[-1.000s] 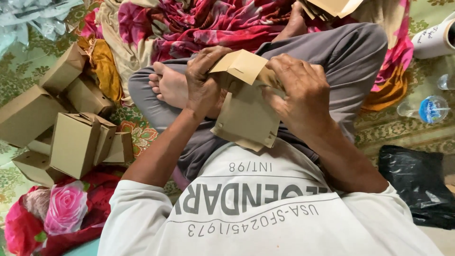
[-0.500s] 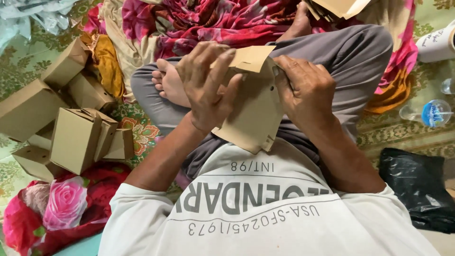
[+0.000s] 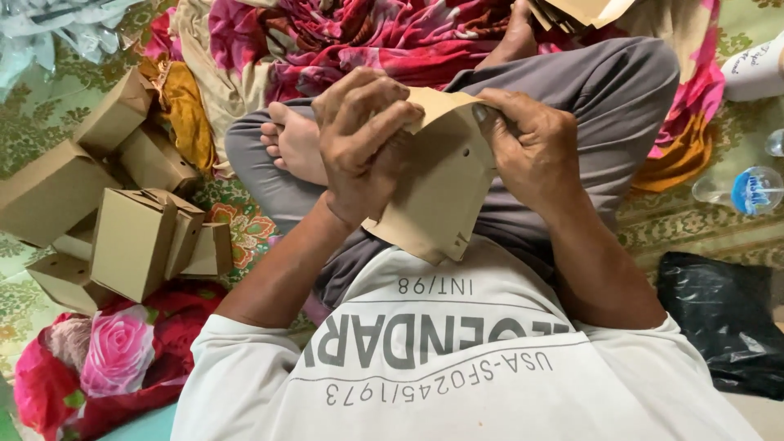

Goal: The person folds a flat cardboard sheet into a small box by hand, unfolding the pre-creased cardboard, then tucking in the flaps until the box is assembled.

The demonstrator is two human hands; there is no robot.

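Note:
I hold a brown cardboard box blank (image 3: 437,192) over my crossed legs in grey trousers (image 3: 608,106). My left hand (image 3: 359,143) grips its left side, fingers pressed over the top flap. My right hand (image 3: 531,143) pinches the upper right edge. The blank is partly folded and tilted, its lower tabs pointing toward my white shirt (image 3: 457,367). My bare foot (image 3: 296,143) shows just left of my left hand.
Several folded brown boxes (image 3: 135,241) are piled on the patterned mat at the left. Flat cardboard blanks (image 3: 576,12) lie at the top. A black plastic bag (image 3: 723,318) and a plastic bottle (image 3: 747,189) are at the right. Floral cloth (image 3: 367,37) covers the far side.
The blank has been turned more upright and raised a little. My left hand's fingers have moved over the top flap and pressed it down; my right hand shifted to the upper right edge.

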